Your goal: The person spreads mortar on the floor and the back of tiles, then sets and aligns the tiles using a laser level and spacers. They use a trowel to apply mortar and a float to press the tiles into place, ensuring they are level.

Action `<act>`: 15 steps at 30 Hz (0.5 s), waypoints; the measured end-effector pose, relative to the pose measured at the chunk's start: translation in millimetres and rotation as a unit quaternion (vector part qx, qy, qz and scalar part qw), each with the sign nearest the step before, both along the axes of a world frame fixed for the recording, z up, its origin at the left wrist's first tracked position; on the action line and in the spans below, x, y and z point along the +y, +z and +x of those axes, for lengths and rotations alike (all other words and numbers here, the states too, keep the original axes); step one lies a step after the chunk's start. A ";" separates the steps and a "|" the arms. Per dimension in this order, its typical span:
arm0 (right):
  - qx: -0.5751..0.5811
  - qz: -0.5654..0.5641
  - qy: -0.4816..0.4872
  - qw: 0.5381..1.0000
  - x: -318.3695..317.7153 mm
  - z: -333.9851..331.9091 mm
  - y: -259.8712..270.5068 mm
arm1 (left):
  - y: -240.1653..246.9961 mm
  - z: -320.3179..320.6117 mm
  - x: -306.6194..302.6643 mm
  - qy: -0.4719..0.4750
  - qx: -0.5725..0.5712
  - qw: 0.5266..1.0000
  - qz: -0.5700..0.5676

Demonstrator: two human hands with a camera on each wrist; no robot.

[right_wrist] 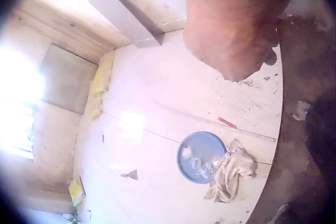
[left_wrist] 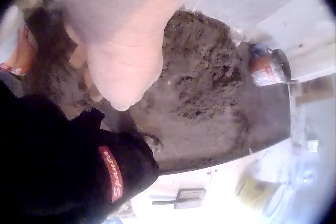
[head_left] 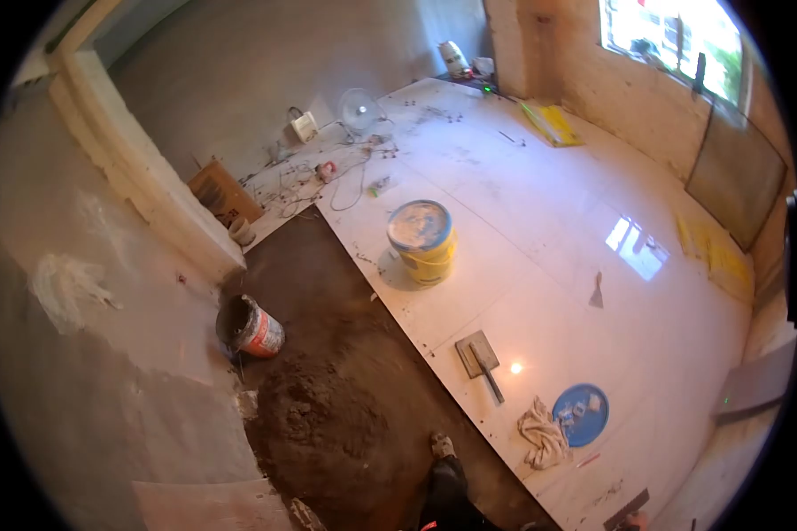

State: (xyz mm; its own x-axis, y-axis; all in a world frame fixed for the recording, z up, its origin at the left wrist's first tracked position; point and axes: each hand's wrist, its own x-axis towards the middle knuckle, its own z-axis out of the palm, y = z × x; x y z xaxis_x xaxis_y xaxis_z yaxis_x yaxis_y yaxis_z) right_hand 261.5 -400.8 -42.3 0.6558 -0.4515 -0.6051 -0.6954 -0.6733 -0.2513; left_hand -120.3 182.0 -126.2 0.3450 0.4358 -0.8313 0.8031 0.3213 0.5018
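Observation:
In the left wrist view the left hand [left_wrist: 123, 45] hangs over dark wet mortar [left_wrist: 199, 71], its fingers mostly turned from the camera; whether it holds anything cannot be made out. The head view does not show it. At that view's bottom right edge, the right hand [head_left: 636, 523] grips a dark flat tool [head_left: 626, 509] above the pale tiles. Seen from the right wrist, the right hand [right_wrist: 236, 29] has curled fingers, and most of the tool is hidden. A heap of mortar [head_left: 314, 411] lies on the dark floor strip.
On the tiles stand a yellow bucket [head_left: 427, 257], a float [head_left: 480, 358], a cloth [head_left: 545, 434], a blue lid [head_left: 582, 414] and a scraper [head_left: 597, 292]. A mortar-smeared bucket [head_left: 255, 329] stands by the left wall. Cables and a fan [head_left: 359, 110] lie farther back. A shoe [head_left: 442, 445] rests on the dark strip.

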 end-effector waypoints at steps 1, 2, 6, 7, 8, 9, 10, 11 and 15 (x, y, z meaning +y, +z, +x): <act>-0.002 -0.009 0.006 1.000 10.2 6.3 9.4 | -18.2 8.4 24.1 0.076 -0.020 0.995 -0.065; -0.001 -0.021 0.011 1.000 18.7 10.5 18.9 | 3.3 27.7 30.2 0.079 -0.013 0.995 -0.058; 0.021 -0.035 0.054 0.998 70.9 40.1 53.2 | 91.3 122.8 132.7 0.141 0.081 0.984 -0.067; 0.029 -0.031 0.069 0.997 84.6 48.6 60.1 | 76.9 128.1 162.5 0.190 0.118 0.969 -0.104; 0.032 -0.023 0.089 0.995 98.4 59.4 63.6 | 105.6 137.2 181.5 0.205 0.113 0.969 -0.084; 0.036 -0.010 0.116 0.993 110.1 73.0 61.8 | 141.0 153.5 205.8 0.221 0.106 0.967 -0.062; 0.035 0.011 0.145 0.989 121.9 87.2 57.9 | 166.0 161.5 221.4 0.260 0.103 0.958 -0.058; 0.039 0.039 0.184 0.981 127.4 108.1 42.8 | 166.5 153.2 227.8 0.309 0.083 0.945 -0.062; 0.113 0.160 0.100 0.976 229.8 198.0 14.7 | 148.2 106.7 233.7 0.411 0.082 0.905 -0.069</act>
State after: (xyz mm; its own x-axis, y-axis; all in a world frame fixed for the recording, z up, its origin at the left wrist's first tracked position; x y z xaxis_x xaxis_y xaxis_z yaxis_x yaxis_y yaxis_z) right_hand 459.5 -170.9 -27.6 0.5442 -0.0934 -0.8337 -0.6206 -0.7135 -0.3252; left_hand -13.5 415.7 21.9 -0.1818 0.3776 -0.9079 0.3251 0.8945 0.3070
